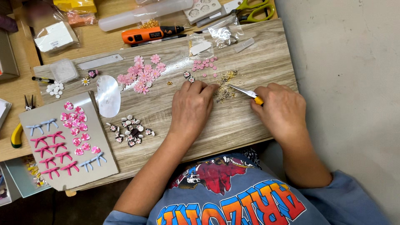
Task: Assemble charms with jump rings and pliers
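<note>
Left hand: I am resting my left hand [191, 109] palm down on the pale wood-grain board [250, 54], fingers curled in, fingertips [207, 88] pressing at the edge of the scatter of small gold metal findings [226, 86]. Whether I am pinching one of them I cannot tell; the fingers are hiding it.

Right hand: I am closing my right hand [282, 111] around the slim metal pliers with the yellow grip [246, 92], holding them low and pointing the tip left into the gold findings, just beside my left fingertips.

Gold findings: they are lying in a loose heap on the board between my two hands, slightly above them.

Above the hands: small round pink clay dots [204, 65] are sitting just beyond the findings, and a pile of pink clay flowers [143, 75] is lying further left.

Left of my wrist: a cluster of small dark and white clay pieces [130, 131] is sitting near my left forearm.

Grey card: a grey cardboard sheet [104, 166] is overlapping the board's left end, carrying pink and pale blue clay bows [54, 146] and pink patterned clay hearts [77, 129].

Far edge: an orange and black rotary tool [150, 34] and green-handled scissors [252, 10] are lying on the table beyond the board.
</note>
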